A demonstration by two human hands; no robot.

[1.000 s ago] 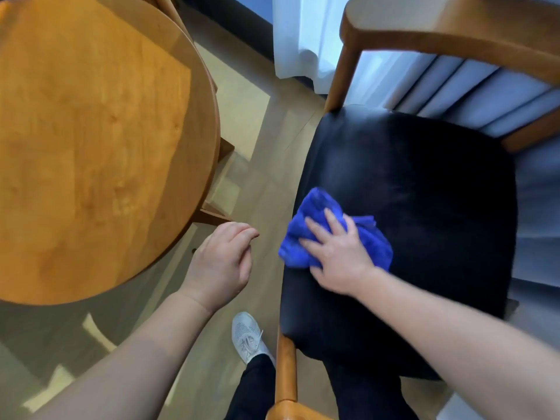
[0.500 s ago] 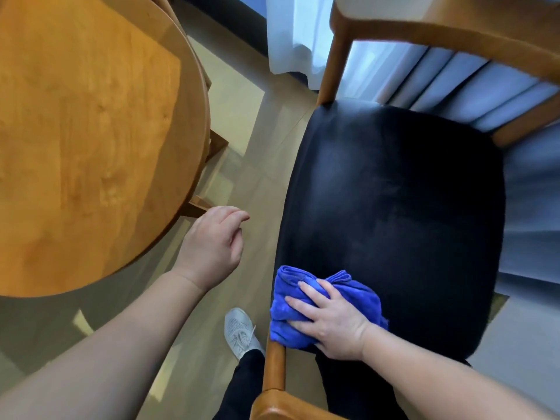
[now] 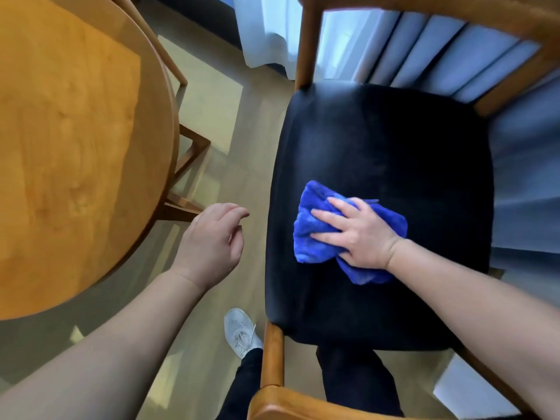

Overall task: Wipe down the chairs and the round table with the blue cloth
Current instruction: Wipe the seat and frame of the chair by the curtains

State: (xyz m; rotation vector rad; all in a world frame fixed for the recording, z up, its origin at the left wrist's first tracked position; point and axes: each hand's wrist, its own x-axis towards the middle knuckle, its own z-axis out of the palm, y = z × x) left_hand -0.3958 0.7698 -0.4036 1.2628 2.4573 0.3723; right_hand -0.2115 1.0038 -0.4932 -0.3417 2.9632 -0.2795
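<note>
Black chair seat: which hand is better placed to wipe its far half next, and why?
Right. The right hand presses the crumpled blue cloth on the black padded chair seat; the left hand hangs beside it, empty.

Glossy wooden round table (image 3: 75, 147), fuzzy blue cloth (image 3: 315, 234), matt black seat (image 3: 394, 147)

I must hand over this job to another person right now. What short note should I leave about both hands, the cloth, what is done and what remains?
Right hand: fingers straight, pressing the blue cloth flat on the black chair seat, left of its middle.
Left hand: loosely curled, holds nothing, hangs over the floor between the round table and the chair.
Done: wiping this seat is under way; how much is covered cannot be told.
Left: finish the seat, wipe the chair's wooden frame, the other chairs and the round table. Nothing shows whether the table was wiped.
</note>
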